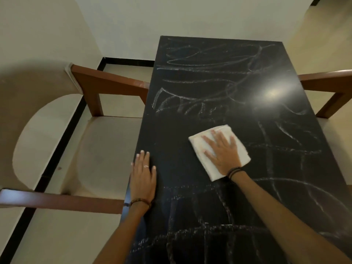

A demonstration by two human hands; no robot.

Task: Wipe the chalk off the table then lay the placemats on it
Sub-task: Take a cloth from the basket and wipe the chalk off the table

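Note:
A black table [213, 77] runs away from me, scrawled with white chalk marks [182, 105] over most of its top. A band near its left middle looks free of chalk. A folded white cloth [198, 141] lies on the table's middle. My right hand [222, 151] presses flat on the cloth with straight, spread fingers. My left hand [143, 178] rests flat on the table's left edge, holding nothing. No placemats are in view.
A cream upholstered chair with brown wooden arms [99, 149] stands close against the table's left side. Another wooden chair arm [327, 80] reaches in at the right. Pale floor and a wall with a black skirting surround the table.

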